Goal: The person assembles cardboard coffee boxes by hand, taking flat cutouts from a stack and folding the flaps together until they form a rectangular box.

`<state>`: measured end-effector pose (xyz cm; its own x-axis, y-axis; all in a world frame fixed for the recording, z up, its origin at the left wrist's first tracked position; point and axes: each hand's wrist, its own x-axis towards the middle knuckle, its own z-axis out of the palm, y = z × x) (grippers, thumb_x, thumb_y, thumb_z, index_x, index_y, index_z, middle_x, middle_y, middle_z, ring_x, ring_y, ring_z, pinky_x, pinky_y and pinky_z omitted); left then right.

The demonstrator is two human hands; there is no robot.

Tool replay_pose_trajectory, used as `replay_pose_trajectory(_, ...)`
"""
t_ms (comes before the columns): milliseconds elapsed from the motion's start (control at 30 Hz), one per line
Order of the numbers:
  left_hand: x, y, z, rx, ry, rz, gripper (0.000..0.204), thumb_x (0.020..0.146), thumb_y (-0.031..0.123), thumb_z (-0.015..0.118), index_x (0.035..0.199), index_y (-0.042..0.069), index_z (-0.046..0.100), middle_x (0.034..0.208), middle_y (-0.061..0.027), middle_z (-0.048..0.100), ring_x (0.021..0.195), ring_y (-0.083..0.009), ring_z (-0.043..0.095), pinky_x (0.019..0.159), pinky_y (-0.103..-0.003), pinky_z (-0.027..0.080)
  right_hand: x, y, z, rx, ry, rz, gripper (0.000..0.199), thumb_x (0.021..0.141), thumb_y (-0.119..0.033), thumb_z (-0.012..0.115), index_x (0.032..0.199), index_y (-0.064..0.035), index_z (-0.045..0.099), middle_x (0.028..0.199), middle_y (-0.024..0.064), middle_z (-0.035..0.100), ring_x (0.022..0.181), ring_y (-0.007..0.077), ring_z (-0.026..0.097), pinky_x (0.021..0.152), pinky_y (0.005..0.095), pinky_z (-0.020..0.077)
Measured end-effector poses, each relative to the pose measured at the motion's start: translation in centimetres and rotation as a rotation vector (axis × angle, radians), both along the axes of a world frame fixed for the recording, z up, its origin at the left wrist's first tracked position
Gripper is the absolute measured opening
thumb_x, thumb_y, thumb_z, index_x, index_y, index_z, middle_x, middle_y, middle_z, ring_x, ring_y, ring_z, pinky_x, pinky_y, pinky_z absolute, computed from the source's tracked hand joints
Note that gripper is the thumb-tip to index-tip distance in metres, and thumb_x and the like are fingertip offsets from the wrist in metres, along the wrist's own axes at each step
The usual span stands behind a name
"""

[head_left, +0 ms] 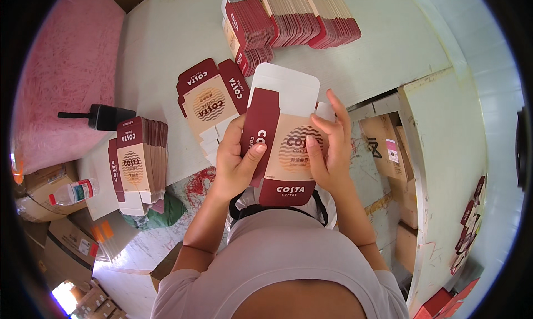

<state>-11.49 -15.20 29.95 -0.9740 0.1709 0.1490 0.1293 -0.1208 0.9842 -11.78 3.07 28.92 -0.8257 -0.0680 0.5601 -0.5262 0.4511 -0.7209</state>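
A flat-cut cardboard carton (301,122), dark red and cream with a round wavy-line print, is held up in front of my body, its white flap pointing away from me. My left hand (237,157) grips its left side, thumb on the dark red side panel and fingers behind. On the right edge is my right hand (331,147), its thumb pressed on the cream front. The right index and middle fingers stretch up beside a small white flap; the other fingers are partly hidden. A similar unfolded carton (206,100) lies on the white table (161,58) beyond my left hand.
Rows of stacked flat cartons (291,19) stand at the table's far side. Another carton bundle (139,163) is at the left, near a black box-shaped object (108,117) and a plastic bottle (75,192). Brown cardboard boxes (391,152) sit below, right of my right arm.
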Motion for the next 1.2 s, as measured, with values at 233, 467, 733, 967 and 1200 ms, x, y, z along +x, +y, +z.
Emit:
replay_pose_trajectory(233, 0.3, 0.1, -0.5, -0.026, 0.025, -0.061, 0.044, 0.086, 0.012, 0.055, 0.123, -0.005, 0.036, 0.108, -0.0083, 0.052, 0.099, -0.0128, 0.049, 0.088, -0.026, 0.038, 0.0, 0.2, -0.5, -0.029, 0.126, -0.061, 0.016, 0.080, -0.005, 0.052, 0.094, 0.0030, 0.052, 0.128, 0.0280, 0.033, 0.111, 0.0384, 0.045, 0.091, 0.0444, 0.0362)
replay_pose_trajectory(467, 0.9, 0.9, -0.4, -0.400, 0.105, -0.024, 0.049, 0.084, 0.014, 0.058, 0.121, -0.005, 0.033, 0.100, -0.0201, 0.056, 0.088, -0.0262, 0.059, 0.077, -0.033, 0.046, 0.2, 0.2, -0.8, -0.135, -0.006, -0.123, 0.006, 0.081, -0.006, 0.052, 0.082, -0.0007, 0.049, 0.126, 0.0245, 0.036, 0.112, 0.0344, 0.042, 0.090, 0.0415, 0.0357)
replay_pose_trajectory(733, -0.3, 1.8, 0.3, -0.707, 0.013, -0.108, 0.110, 0.049, 0.037, 0.084, 0.125, -0.009, 0.019, 0.112, -0.0261, 0.049, 0.099, -0.0372, 0.055, 0.083, -0.038, 0.045, 1.2, 0.1, 0.2, -0.194, -0.068, -0.027, 0.008, 0.081, -0.012, 0.052, 0.083, -0.0040, 0.050, 0.132, 0.0217, 0.025, 0.115, 0.0320, 0.033, 0.096, 0.0428, 0.0259)
replay_pose_trajectory(967, 0.8, 3.1, -0.9, -0.346, 0.007, -0.216, 0.087, 0.067, 0.027, 0.077, 0.129, -0.002, 0.023, 0.114, -0.0229, 0.051, 0.103, -0.0337, 0.055, 0.084, -0.037, 0.045, 0.8, -0.5, -0.3, -0.391, 0.023, -0.035, 0.044, 0.081, -0.015, 0.055, 0.116, -0.0023, 0.032, 0.137, 0.0221, 0.013, 0.122, 0.0314, 0.027, 0.100, 0.0430, 0.0218)
replay_pose_trajectory(1200, 0.2, 3.5, -1.0, 0.044, -0.019, -0.063, 0.078, 0.074, 0.012, 0.071, 0.136, 0.006, 0.023, 0.119, -0.0128, 0.050, 0.106, -0.0198, 0.052, 0.088, -0.030, 0.042, 0.8, -0.6, 0.3, -0.521, -0.202, -0.064, 0.028, 0.081, -0.012, 0.056, 0.105, 0.0005, 0.053, 0.124, 0.0177, 0.038, 0.110, 0.0228, 0.044, 0.090, 0.0336, 0.0379)
